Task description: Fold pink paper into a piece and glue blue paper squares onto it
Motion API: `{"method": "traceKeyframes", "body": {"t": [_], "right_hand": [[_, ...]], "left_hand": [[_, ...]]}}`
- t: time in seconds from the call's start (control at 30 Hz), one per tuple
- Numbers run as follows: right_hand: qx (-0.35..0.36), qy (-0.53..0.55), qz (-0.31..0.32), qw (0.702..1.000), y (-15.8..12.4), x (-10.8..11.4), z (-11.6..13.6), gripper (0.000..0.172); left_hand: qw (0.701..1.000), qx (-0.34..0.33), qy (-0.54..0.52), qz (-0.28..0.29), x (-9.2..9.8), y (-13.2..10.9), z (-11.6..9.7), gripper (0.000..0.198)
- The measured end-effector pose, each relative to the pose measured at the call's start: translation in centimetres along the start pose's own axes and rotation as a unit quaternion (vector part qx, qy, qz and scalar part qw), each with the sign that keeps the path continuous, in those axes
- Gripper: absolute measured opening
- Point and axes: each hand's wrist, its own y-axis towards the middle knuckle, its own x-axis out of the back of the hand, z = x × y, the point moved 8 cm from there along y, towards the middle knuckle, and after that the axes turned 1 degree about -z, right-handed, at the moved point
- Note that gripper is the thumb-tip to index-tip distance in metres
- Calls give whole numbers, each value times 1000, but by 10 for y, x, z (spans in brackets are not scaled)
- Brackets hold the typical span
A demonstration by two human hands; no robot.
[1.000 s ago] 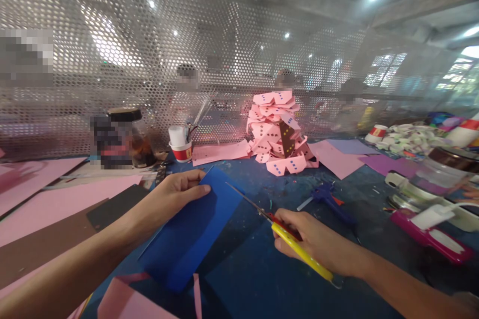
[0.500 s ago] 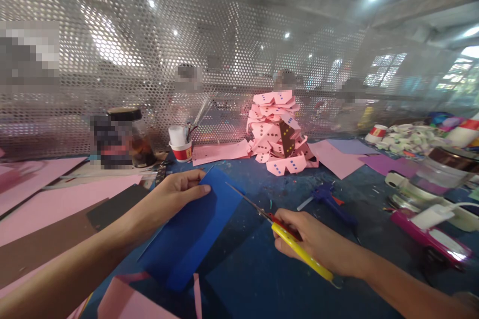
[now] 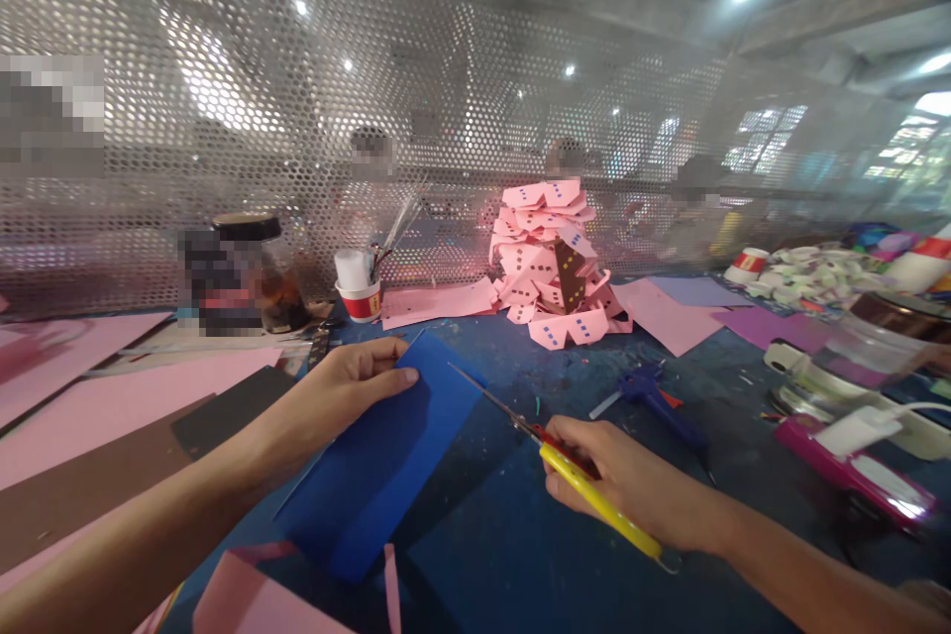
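Observation:
My left hand pinches the upper left edge of a blue sheet of card, thumb on top, holding it tilted over the dark blue table. My right hand is closed around the yellow and red handles of a pair of scissors. The thin blades point up and left, their tip close to the card's right edge.
A heap of pink folded paper pieces with dots stands at the back by a perforated metal screen. Pink and brown sheets lie left; a red-and-white cup, a jar, a blue tool, tape and a pink box lie around.

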Motion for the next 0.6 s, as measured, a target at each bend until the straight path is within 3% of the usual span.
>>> {"method": "traceKeyframes", "body": {"t": [0.6], "right_hand": [[13,-7,-22,1000,2,-2,-5,22]], "left_hand": [[1000,-3,13,-2,1,-1,0,23]]}}
